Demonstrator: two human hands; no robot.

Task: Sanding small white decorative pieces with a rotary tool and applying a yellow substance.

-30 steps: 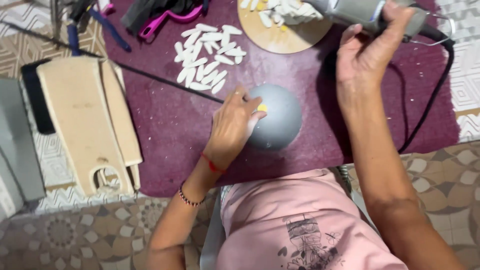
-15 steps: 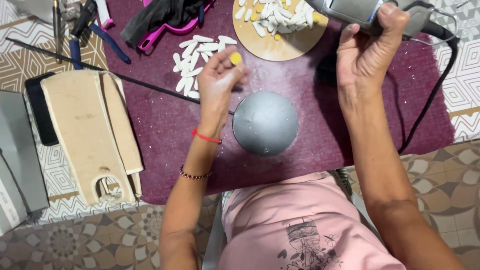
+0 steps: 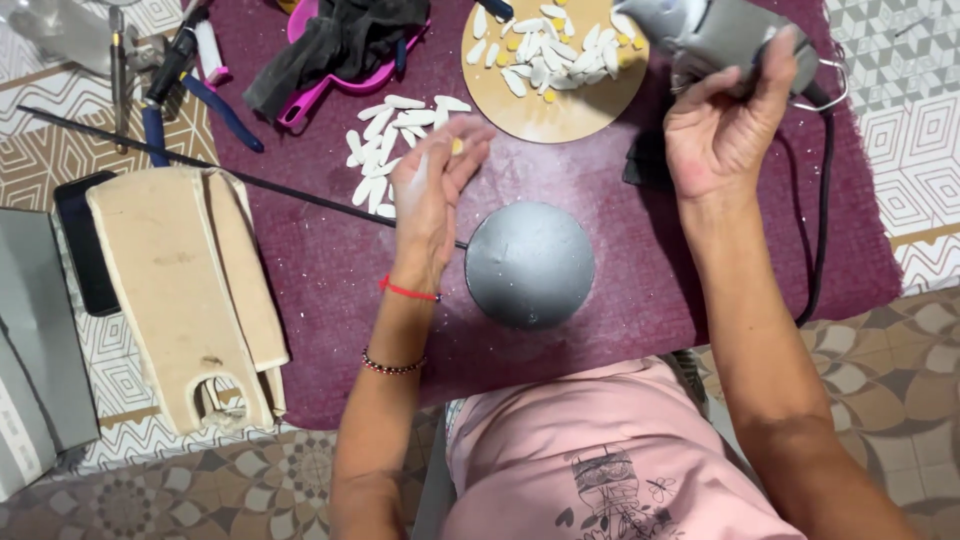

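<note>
Head view: my left hand [image 3: 432, 195] pinches a small yellow bit [image 3: 457, 146] over the white pieces [image 3: 392, 135]. My right hand [image 3: 722, 128] grips a grey tool [image 3: 722, 38] at upper right. Between them, mid-frame, sits the grey ball [image 3: 529, 263] on purple cloth [image 3: 330, 270].

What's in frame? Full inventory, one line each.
Grey dome-shaped object: one, centre of mat.
Maroon fabric mat: one, covers table.
White petal-shaped pieces: many, loose on mat.
Round wooden board: one, top centre, carrying white and yellow bits.
Beige wooden cutout boards: stacked, left.
Pink scoop: one, top, under black cloth.
Grey corded tool: one, top right.
Left hand: small yellow piece at fingertips.
Right hand: grip on corded tool.
</note>
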